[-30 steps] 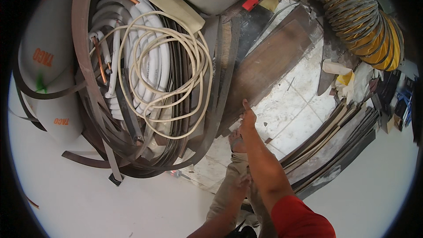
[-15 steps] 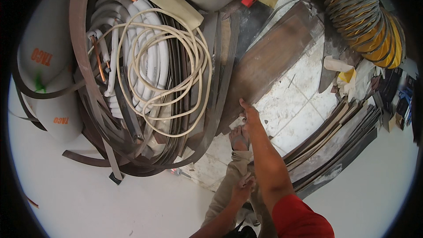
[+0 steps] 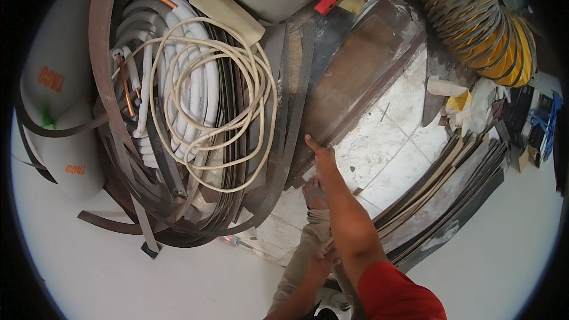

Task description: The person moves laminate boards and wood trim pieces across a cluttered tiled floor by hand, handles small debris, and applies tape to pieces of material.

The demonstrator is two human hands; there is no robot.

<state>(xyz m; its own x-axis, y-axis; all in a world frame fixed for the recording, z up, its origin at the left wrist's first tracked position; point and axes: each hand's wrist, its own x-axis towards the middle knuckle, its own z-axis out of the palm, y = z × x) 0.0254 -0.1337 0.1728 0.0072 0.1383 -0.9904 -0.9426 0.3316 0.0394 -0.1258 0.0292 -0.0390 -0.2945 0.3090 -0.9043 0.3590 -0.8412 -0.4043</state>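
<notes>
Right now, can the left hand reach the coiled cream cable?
Likely yes: the cream cable lies atop the white tubing, and the right hand, at the brown plank, leaves the left hand room.

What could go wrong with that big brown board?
The brown board might slip from the right hand at its near end and bump the foot close by. Fingers could get pinched under its edge. And the loopy cream cable lies loose to its left, so it could perhaps snag a corner.
</notes>
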